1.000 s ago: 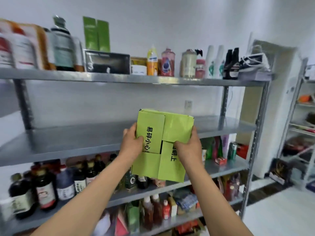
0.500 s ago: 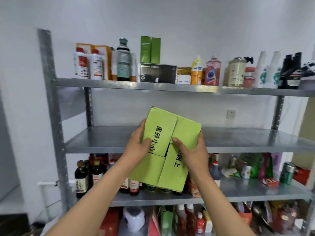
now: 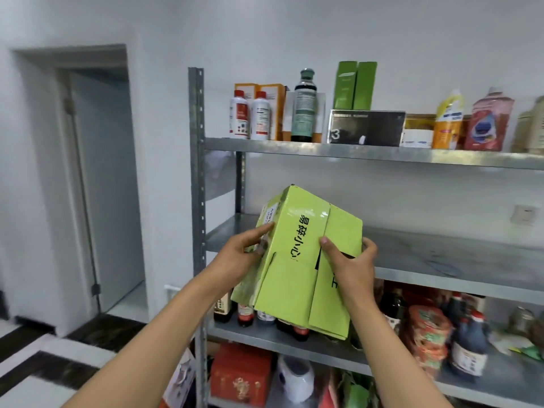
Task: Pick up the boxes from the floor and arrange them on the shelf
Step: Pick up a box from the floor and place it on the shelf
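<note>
Holding a green box (image 3: 306, 260) between both hands, the person keeps it tilted in the air in front of the metal shelf (image 3: 441, 254), level with its bare middle board. The left hand (image 3: 238, 260) grips the box's left side, fingers curled round the edge. The right hand (image 3: 350, 266) clasps the right side, thumb pressed on the printed face. Bottles (image 3: 250, 116) and cartons stand on the top board.

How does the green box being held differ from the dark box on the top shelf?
The green box is bright green, tilted and held by both hands; the dark box is nearly black, level and resting on the top shelf. The green box looks larger. Both are rectangular and printed.
</note>
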The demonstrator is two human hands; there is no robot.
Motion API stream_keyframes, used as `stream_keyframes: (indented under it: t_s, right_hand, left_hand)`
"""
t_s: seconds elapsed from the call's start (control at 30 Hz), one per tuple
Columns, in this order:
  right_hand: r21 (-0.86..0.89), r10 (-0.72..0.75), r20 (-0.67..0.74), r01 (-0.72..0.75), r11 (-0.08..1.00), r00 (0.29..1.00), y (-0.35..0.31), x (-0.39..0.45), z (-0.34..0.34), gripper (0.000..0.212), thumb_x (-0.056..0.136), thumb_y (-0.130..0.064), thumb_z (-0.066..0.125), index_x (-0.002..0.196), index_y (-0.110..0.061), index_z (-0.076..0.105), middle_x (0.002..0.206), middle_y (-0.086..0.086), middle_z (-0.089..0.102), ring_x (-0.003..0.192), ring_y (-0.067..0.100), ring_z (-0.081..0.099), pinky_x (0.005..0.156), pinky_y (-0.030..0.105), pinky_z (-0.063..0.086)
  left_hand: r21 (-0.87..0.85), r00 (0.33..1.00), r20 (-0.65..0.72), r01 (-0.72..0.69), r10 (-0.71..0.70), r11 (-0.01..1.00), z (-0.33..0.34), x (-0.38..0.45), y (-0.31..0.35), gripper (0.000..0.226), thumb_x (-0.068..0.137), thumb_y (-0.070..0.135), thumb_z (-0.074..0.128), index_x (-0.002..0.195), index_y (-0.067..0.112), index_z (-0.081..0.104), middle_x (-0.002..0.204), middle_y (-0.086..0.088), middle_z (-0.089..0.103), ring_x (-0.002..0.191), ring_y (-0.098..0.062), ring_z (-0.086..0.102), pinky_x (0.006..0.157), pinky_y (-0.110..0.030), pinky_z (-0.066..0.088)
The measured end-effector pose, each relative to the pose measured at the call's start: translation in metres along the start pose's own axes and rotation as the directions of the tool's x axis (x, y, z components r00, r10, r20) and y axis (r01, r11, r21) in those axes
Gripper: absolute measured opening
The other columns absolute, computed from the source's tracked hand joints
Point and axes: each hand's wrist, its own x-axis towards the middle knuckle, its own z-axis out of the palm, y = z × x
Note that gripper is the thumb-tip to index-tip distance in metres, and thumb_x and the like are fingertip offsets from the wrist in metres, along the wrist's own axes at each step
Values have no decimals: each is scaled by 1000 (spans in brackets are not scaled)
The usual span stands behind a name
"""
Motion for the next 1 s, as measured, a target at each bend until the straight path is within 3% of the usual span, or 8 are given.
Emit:
stream_keyframes:
  t_s: [0.1, 0.17, 0.33, 0.43, 0.57, 0.67, 0.8, 1.0]
  right_hand:
    - [42, 25, 7, -25, 999, 1000, 7, 9, 16, 97, 67, -49, 82, 140, -17, 28, 128, -3, 46, 112, 18, 51, 90, 32, 41]
    - [84, 59, -12, -58, 995, 998, 14, 19, 25, 94, 71, -48, 80, 141, -16, 27, 135, 2, 43, 116, 19, 47, 92, 32, 38]
    - [171, 121, -4, -118, 978, 993, 29, 39, 51, 68, 79, -40, 76, 127, -12, 37, 127, 8, 50, 112, 23, 52, 86, 29, 36]
    - [172, 141, 39, -146, 974, 989, 40, 51, 66, 52, 82, -42, 73, 114, -12, 46, 115, 7, 54, 101, 21, 54, 82, 29, 38]
    - [136, 132, 110, -147, 980, 985, 54, 69, 90, 27, 89, -43, 63, 96, -19, 55, 111, 10, 63, 95, 23, 60, 81, 35, 47]
    - [88, 180, 178, -198, 976, 967, 66, 82, 110, 34, 90, -56, 53, 98, -25, 65, 114, 7, 65, 100, 22, 64, 93, 42, 50]
    - [129, 293, 309, -345, 930, 905, 82, 99, 143, 46, 90, -60, 46, 111, -27, 71, 107, 0, 74, 101, 22, 69, 97, 47, 51]
    - [226, 374, 230, -423, 877, 898, 87, 132, 176, 55, 94, -58, 38, 109, -14, 69, 106, 12, 72, 98, 30, 68, 91, 43, 53]
  left_hand:
    - [4, 1000, -22, 17, -16, 1000, -18, -5, 0, 60, 92, 0, 57, 128, 48, 52, 146, 16, 41, 131, -5, 41, 91, -8, 41]
    - [1, 998, -38, 58, -58, 998, -27, -5, 2, 62, 86, 15, 69, 131, 48, 43, 135, 23, 46, 114, 3, 52, 79, -5, 45]
    - [70, 968, -96, 239, -232, 968, -35, 13, -7, 121, 55, 67, 77, 150, 37, 9, 136, 14, 47, 118, -15, 55, 104, -36, 44]
    - [-4, 946, -219, 245, -240, 970, -36, 35, -9, 91, 54, 61, 82, 128, 31, 38, 113, 13, 60, 101, -13, 64, 92, -38, 53]
    - [16, 910, -297, 308, -290, 951, -40, 66, -9, 99, 50, 64, 83, 124, 24, 30, 103, 11, 57, 93, -12, 61, 74, -30, 50]
    - [33, 903, -319, 313, -287, 949, -48, 92, -16, 95, 45, 60, 88, 116, 22, 37, 104, 7, 62, 93, -14, 63, 83, -37, 53]
    - [-8, 914, -321, 261, -250, 965, -56, 125, -28, 69, 56, 38, 92, 107, 21, 48, 97, 9, 64, 86, -8, 64, 65, -29, 49]
    - [-224, 916, -225, 283, -332, 933, -80, 168, -66, 48, 73, 40, 79, 107, 16, 55, 103, -5, 66, 81, -18, 68, 62, -33, 53]
